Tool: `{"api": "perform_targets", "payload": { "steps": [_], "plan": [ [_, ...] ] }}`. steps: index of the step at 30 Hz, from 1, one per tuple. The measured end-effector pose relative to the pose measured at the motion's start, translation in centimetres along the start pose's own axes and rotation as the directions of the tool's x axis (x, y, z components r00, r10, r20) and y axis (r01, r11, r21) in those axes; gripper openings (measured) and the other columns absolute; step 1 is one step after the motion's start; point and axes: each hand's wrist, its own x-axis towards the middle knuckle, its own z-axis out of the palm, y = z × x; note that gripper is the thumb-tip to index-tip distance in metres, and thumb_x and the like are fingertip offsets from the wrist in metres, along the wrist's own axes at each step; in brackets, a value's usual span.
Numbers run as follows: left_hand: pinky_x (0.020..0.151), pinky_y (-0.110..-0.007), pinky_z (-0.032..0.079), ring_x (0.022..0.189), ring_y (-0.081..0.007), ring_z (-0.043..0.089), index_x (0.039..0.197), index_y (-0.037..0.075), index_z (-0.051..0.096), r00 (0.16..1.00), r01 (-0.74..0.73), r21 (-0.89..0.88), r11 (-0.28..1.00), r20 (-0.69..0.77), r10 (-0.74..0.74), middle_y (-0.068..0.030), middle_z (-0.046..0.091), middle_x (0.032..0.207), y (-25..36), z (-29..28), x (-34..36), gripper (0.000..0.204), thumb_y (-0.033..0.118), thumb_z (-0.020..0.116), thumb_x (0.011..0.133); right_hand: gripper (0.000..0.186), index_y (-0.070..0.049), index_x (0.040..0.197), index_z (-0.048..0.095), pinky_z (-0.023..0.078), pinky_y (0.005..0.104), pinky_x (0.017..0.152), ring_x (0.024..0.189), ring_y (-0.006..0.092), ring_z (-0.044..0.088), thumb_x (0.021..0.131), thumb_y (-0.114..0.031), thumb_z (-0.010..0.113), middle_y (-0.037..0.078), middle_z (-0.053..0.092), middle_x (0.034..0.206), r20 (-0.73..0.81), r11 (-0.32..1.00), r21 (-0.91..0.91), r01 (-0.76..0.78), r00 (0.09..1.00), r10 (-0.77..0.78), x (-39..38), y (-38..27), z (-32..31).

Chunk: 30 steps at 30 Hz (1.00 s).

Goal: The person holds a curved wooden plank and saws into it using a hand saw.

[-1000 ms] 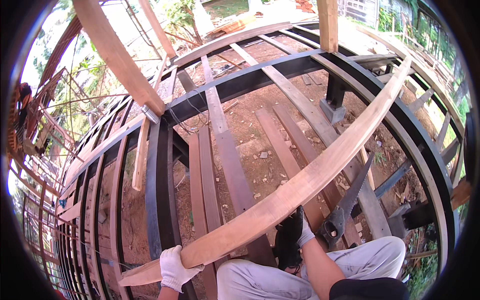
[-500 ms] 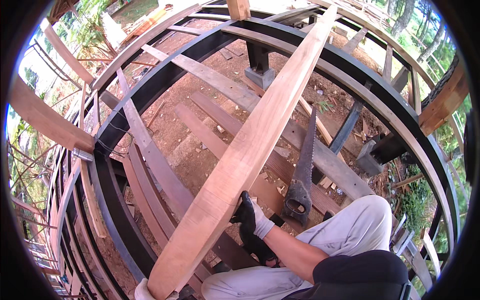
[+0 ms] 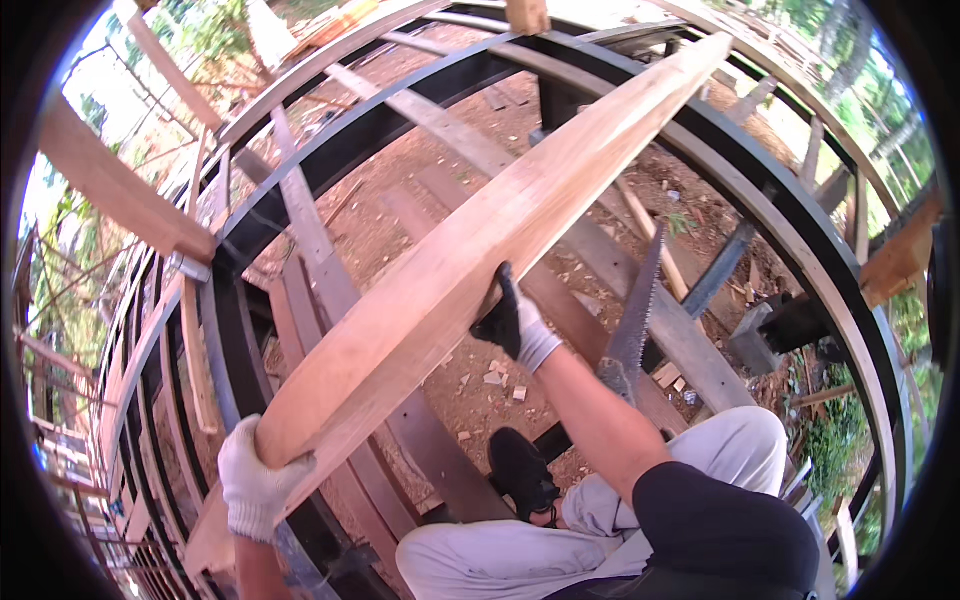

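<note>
A long pale wooden board (image 3: 430, 300) runs diagonally from the lower left to the upper right above my lap. My left hand (image 3: 258, 472), in a white knitted glove, is wrapped round it near the lower-left end. Farther along, my right hand (image 3: 512, 318), in a glove with black palm and white cuff, grips the board's underside edge. A handsaw (image 3: 635, 320) with a dark handle lies just right of my right forearm, over the planks below; part of its handle is hidden by that arm.
A black steel frame (image 3: 760, 215) with cross planks (image 3: 450, 125) surrounds me, over dirt scattered with wood chips. Upright posts (image 3: 150, 200) rise at the left and top. Loose reddish planks (image 3: 300, 310) lie below the board. A concrete block (image 3: 755, 340) sits at right; my black shoe (image 3: 520, 470) is below.
Both hands and the board's near end have risen, showing more of its side face; my left hand has come up from the lower edge. The view has swung to the right over the second.
</note>
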Motion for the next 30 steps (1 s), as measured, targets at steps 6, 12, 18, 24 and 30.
{"api": "perform_targets", "payload": {
  "steps": [6,12,18,24,30],
  "plan": [
    [0.091,-0.043,0.06,0.098,-0.0333,0.074,0.117,-0.001,0.07,0.99,0.084,-0.042,0.996,0.113,-0.079,-0.0169,0.075,0.103,-2.2,4.7,3.4,0.076,0.034,0.1,0.056,0.138,0.012,0.139,0.055,0.059,0.0573,0.093,0.113,0.046,0.072,0.075,-0.109,0.034,0.034,0.069,0.128,-0.132,0.822,-0.444,-0.358,0.933,0.335,1.1,-3.5,-1.1],
    [0.095,-0.043,0.059,0.103,-0.0339,0.074,0.123,-0.001,0.07,0.989,0.104,-0.101,0.989,0.111,-0.092,-0.0193,0.075,0.11,-6.3,9.5,3.3,0.083,0.037,0.101,0.056,0.083,0.005,0.113,0.068,0.065,0.0416,0.072,0.082,0.0343,0.079,0.101,-0.075,0.05,0.024,0.077,0.094,-0.193,0.697,-0.67,-0.255,0.967,0.169,-0.1,-4.2,1.4],
    [0.1,-0.047,0.056,0.11,-0.0385,0.071,0.127,-0.003,0.067,0.995,-0.096,0.049,0.994,0.045,0.094,-0.0208,0.074,0.119,-7.5,10.0,2.8,0.08,0.034,0.096,0.063,0.058,-0.003,0.11,0.072,0.054,0.0483,0.101,0.114,0.0425,0.071,0.099,-0.059,0.064,0.027,0.076,0.111,0.077,-0.313,-0.942,0.116,0.988,0.136,-7.6,-6.3,1.9],
    [0.106,-0.049,0.052,0.117,-0.0388,0.068,0.133,-0.001,0.065,0.984,-0.079,0.204,0.976,-0.143,0.109,-0.0202,0.072,0.124,-7.5,10.9,0.7,0.091,0.048,0.096,0.062,0.072,-0.002,0.141,0.057,0.054,0.0472,0.104,0.122,0.0361,0.071,0.094,-0.056,0.07,0.021,0.073,0.13,-0.181,-0.757,-0.606,0.245,0.884,0.431,-20.3,-6.6,-2.9],
    [0.108,-0.05,0.051,0.118,-0.0393,0.067,0.133,-0.002,0.064,0.98,-0.104,0.179,0.978,-0.149,0.131,-0.0208,0.071,0.125,-9.0,11.8,2.1,0.096,0.054,0.096,0.062,0.074,-0.002,0.142,0.056,0.057,0.0459,0.098,0.118,0.0345,0.072,0.094,-0.055,0.072,0.021,0.073,0.127,-0.199,-0.831,-0.447,0.33,0.869,0.452,-22.0,-4.2,-7.4]
  ]
}}
